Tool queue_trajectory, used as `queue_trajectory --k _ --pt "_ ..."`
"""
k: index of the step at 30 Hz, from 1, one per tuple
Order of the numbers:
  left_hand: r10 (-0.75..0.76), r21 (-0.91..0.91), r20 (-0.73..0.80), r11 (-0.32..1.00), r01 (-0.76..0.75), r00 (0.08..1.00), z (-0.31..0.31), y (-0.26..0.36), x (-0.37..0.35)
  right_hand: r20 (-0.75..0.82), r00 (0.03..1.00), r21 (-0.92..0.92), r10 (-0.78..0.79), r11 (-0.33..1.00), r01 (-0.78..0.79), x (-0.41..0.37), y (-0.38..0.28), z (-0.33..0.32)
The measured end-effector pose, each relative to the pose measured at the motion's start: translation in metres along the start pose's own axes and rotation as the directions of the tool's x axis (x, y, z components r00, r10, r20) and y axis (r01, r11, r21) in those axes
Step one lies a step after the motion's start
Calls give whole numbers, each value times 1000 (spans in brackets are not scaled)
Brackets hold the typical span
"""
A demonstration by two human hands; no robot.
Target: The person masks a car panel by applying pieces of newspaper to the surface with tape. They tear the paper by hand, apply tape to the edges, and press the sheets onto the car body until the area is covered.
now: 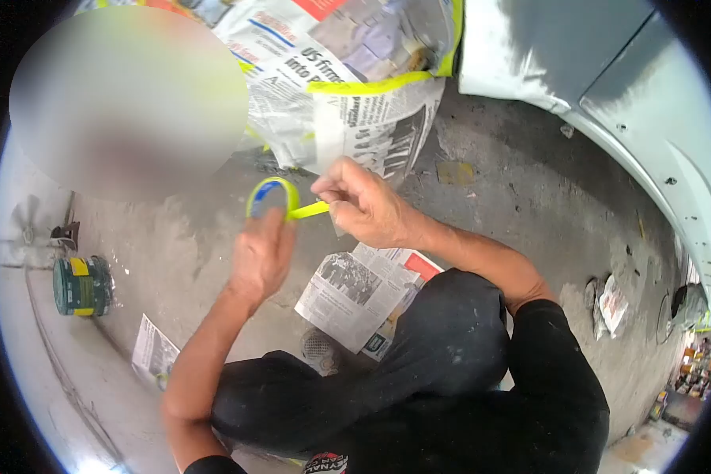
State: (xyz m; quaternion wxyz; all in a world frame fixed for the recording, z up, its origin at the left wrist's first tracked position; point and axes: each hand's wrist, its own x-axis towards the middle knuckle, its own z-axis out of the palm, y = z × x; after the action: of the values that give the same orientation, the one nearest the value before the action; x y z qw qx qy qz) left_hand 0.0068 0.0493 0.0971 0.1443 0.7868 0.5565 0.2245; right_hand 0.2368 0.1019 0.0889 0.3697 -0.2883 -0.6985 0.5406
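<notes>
My left hand (262,251) is closed on a roll of yellow-green tape (294,192) with a blue inner ring. A short strip runs from the roll to my right hand (361,204), whose fingers pinch its free end. Just beyond both hands, newspaper sheets (355,130) cover a large form and are edged with the same bright tape. Loose newspaper (347,294) lies on the floor below my hands, in front of my knees.
A white and grey car body panel (648,118) curves along the right. On the left stand a green container (81,286) and a small fan (28,219). Another newspaper piece (154,347) lies at lower left. A crumpled white item (611,305) rests on the right floor.
</notes>
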Motion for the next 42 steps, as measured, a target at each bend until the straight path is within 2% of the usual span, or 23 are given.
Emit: queue_trajectory --k 1,2,4,5,7,8,10,11,15,18,21,22,24,25,26,27,31,35,38,41,42 --pt "-154 1 30 988 154 988 -5 3 3 20 1000 53 -12 999 11 -1 0 -2" --pt "-135 8 31 991 135 990 -7 6 6 13 1000 140 -21 990 19 -2 1 -3" --pt "-101 23 24 995 101 995 -11 9 7 -52 995 86 -87 992 91 -4 7 -9" --pt "4 33 -17 999 -4 1000 -10 7 8 -71 989 55 -129 990 133 -1 8 -12" --pt "212 68 -89 976 -206 973 -6 1 8 -97 992 140 -82 986 96 2 10 -18" --pt "232 114 -96 969 -221 968 -8 -1 8 -122 991 185 -54 980 76 0 11 -21" --pt "299 189 -60 940 -283 952 -9 -1 8 -104 985 115 -136 982 147 2 16 -26" --pt "271 228 -52 940 -253 961 -11 3 8 -111 980 81 -163 982 173 -1 18 -26" --pt "211 322 -54 929 -183 976 -25 31 12 -96 966 173 -239 952 253 -20 7 -31" --pt "35 395 -69 919 -5 997 -28 56 22 -290 897 289 -334 863 414 -30 19 -32" --pt "219 531 2 827 -187 976 -21 72 30 -208 950 242 -233 929 281 -55 27 -63" --pt "327 592 56 750 -295 943 -16 78 32 -289 947 273 -138 937 220 -64 30 -75" --pt "395 654 125 657 -375 910 1 98 37 -418 907 351 60 931 100 -78 39 -93" --pt "426 678 165 606 -416 890 13 110 40 -482 870 105 -106 978 178 -82 45 -96" --pt "406 686 203 590 -425 891 25 119 43 -499 818 -156 -285 958 239 -86 50 -96" --pt "418 671 213 594 -444 883 38 128 47 -470 755 -405 -457 872 275 -91 53 -96" --pt "419 625 248 620 -475 873 76 148 67 -256 930 -246 -263 948 201 -94 62 -91" --pt "451 617 216 624 -479 866 100 159 86 -344 863 -346 -370 904 250 -101 84 -98" --pt "452 594 216 643 -483 866 112 161 96 -410 853 -327 -323 925 193 -105 86 -107" --pt "414 604 243 643 -471 877 120 160 96 -319 933 -208 -165 973 101 -105 88 -129" --pt "435 608 230 634 -477 871 121 159 97 -399 914 -103 -74 994 36 -101 104 -129"
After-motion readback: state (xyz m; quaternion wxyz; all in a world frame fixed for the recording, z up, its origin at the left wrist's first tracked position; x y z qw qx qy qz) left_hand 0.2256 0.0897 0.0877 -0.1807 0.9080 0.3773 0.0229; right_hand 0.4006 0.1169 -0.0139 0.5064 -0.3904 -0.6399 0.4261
